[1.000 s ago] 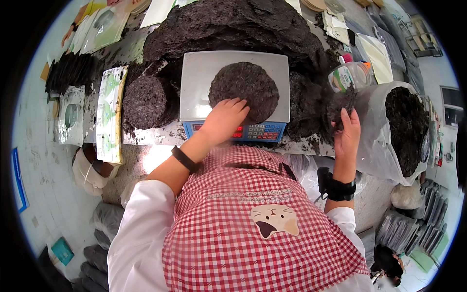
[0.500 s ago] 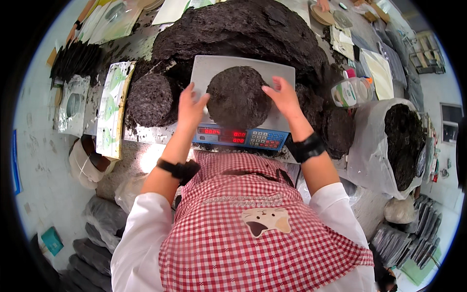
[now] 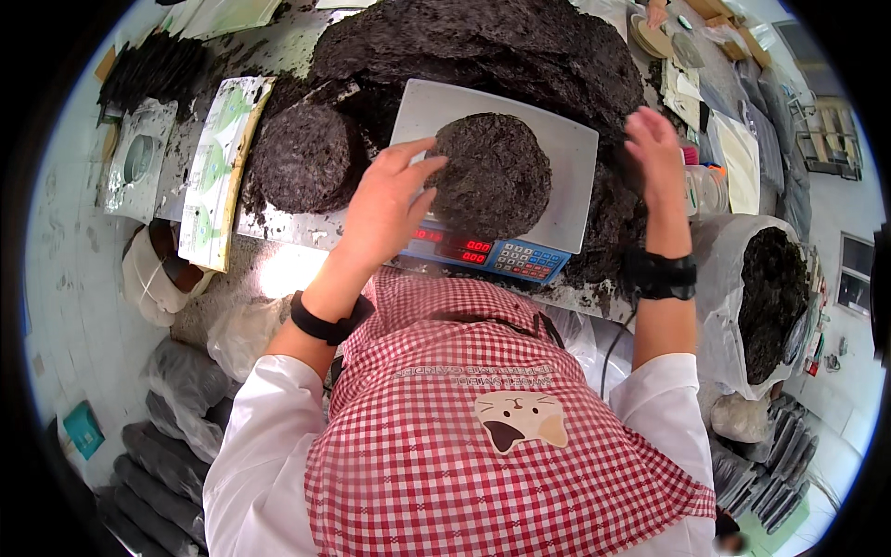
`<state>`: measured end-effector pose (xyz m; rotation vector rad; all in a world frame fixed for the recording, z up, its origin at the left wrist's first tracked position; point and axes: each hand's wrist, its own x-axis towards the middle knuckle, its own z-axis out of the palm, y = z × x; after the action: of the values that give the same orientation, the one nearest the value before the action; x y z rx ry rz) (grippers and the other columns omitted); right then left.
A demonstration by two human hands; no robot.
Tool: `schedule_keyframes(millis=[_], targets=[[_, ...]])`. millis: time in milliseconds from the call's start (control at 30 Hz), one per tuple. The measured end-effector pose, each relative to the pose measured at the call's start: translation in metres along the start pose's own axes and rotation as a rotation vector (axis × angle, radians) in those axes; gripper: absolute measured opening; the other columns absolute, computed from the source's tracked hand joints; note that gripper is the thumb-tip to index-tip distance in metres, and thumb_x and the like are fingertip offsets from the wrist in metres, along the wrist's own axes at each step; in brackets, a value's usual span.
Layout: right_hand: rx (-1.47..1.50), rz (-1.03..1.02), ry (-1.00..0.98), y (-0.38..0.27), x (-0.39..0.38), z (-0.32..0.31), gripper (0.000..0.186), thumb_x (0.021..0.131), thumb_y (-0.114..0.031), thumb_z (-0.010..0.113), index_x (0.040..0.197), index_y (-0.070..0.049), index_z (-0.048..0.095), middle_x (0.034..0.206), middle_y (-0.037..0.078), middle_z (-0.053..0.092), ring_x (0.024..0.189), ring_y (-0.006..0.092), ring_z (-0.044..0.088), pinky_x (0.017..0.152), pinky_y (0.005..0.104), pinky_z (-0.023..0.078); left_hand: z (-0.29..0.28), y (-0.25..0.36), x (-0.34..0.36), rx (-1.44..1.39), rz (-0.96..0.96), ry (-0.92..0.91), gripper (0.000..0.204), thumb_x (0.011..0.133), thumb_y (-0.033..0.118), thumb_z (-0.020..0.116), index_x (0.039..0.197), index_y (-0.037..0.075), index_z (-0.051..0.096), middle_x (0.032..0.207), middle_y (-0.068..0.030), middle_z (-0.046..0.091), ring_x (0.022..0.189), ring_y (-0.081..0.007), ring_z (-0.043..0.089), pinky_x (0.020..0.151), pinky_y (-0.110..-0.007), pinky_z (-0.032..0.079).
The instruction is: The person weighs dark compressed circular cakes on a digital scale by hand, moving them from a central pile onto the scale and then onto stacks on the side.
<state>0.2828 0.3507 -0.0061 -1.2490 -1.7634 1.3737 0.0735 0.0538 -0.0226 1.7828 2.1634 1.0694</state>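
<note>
A round, dark cake of dried seaweed-like material rests on the grey pan of a blue scale with red displays. My left hand is at the cake's left edge, fingers spread and bent, fingertips touching or very near it. My right hand is raised past the pan's upper right, beside dark loose material; its fingers are bent and blurred, and whether they hold anything is unclear. A second round stack of the same material stands left of the scale.
A large dark heap lies behind the scale. At left are a white-and-green packet, dark sheets and a metal ring. At right are a clear jar and a filled plastic bag. Another person's hand shows at the far back.
Both hands went to either side of the cake on the scale; since then my right hand has risen away rightward, while my left stays at the cake. The view has shifted.
</note>
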Motion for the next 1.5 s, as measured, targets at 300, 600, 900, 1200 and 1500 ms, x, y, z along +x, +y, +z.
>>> schedule_keyframes(millis=[300, 600, 900, 1200, 1500], targets=[[-0.316, 0.357, -0.587, 0.076, -0.035, 0.071, 0.043, 0.073, -0.025, 0.074, 0.105, 0.001, 0.060, 0.098, 0.009, 0.066, 0.086, 0.0157, 0.061, 0.070, 0.0298, 0.047, 0.024, -0.030, -0.014, 0.159, 0.038, -0.464, 0.050, 0.070, 0.008, 0.069, 0.118, 0.006, 0.056, 0.130, -0.0108, 0.050, 0.125, -0.0299, 0.043, 0.101, -0.041, 0.039], [0.691, 0.194, -0.426, -0.002, 0.013, 0.053, 0.027, 0.086, -0.002, 0.058, 0.113, -0.001, 0.053, 0.111, 0.008, 0.061, 0.101, 0.0182, 0.059, 0.090, 0.0325, 0.048, -0.038, -0.126, -0.062, 0.533, -0.448, -0.146, 0.077, 0.063, 0.018, 0.079, 0.132, 0.009, 0.045, 0.140, -0.0153, 0.040, 0.128, -0.0342, 0.039, 0.103, -0.041, 0.036], [0.366, 0.079, -0.107, 0.021, 0.118, 0.029, 0.046, 0.089, -0.013, 0.059, 0.131, -0.001, 0.044, 0.131, 0.012, 0.048, 0.116, 0.0207, 0.050, 0.095, 0.0346, 0.041, -0.035, -0.180, -0.090, 0.553, -0.386, -0.308, 0.078, 0.067, 0.021, 0.076, 0.135, 0.008, 0.040, 0.138, -0.0147, 0.040, 0.123, -0.0321, 0.042, 0.098, -0.042, 0.040], [0.118, -0.014, -0.037, 0.011, -0.031, 0.057, 0.052, 0.091, -0.015, 0.057, 0.137, -0.001, 0.037, 0.137, 0.011, 0.043, 0.120, 0.0180, 0.047, 0.097, 0.0299, 0.039, -0.044, -0.180, -0.082, 0.548, -0.359, -0.401, 0.082, 0.065, 0.027, 0.079, 0.134, 0.005, 0.041, 0.134, -0.0174, 0.043, 0.119, -0.0332, 0.045, 0.096, -0.039, 0.042], [0.131, -0.072, -0.342, -0.027, -0.116, 0.089, 0.051, 0.084, -0.006, 0.061, 0.132, -0.004, 0.044, 0.133, 0.007, 0.047, 0.117, 0.0187, 0.051, 0.094, 0.0297, 0.041, -0.045, -0.177, -0.076, 0.595, -0.429, -0.143, 0.057, 0.074, 0.008, 0.063, 0.129, 0.005, 0.048, 0.123, -0.0169, 0.054, 0.111, -0.0328, 0.053, 0.094, -0.040, 0.044]])
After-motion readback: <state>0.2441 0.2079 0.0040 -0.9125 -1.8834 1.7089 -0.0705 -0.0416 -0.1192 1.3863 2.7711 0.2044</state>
